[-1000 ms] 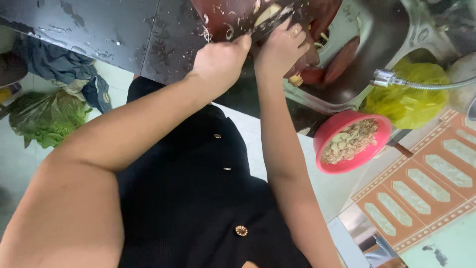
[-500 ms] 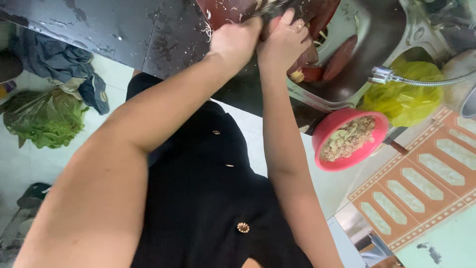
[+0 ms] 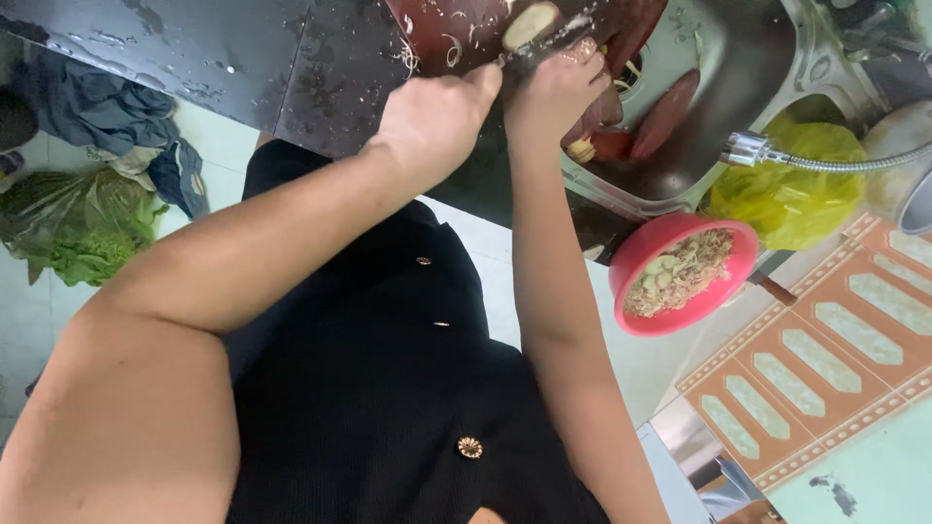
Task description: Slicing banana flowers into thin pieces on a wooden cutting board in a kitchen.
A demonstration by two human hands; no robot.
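Two hands meet at the top centre of the frame, over a dark red cutting board (image 3: 456, 34). Far left, leafy greens (image 3: 73, 238) in a clear bag lie on the floor below a heap of dark cloth (image 3: 92, 121). The wet dark table (image 3: 194, 49) fills the upper left. The left hand (image 3: 432, 121) is curled closed, seemingly around a knife handle; the grip itself is hidden. The right hand (image 3: 553, 92) bends its fingers down onto a pale root piece (image 3: 529, 24) on the board. Right of them sits a steel sink (image 3: 738, 87), a pink bowl (image 3: 641, 257) of peelings, and a yellow bag (image 3: 791, 199).
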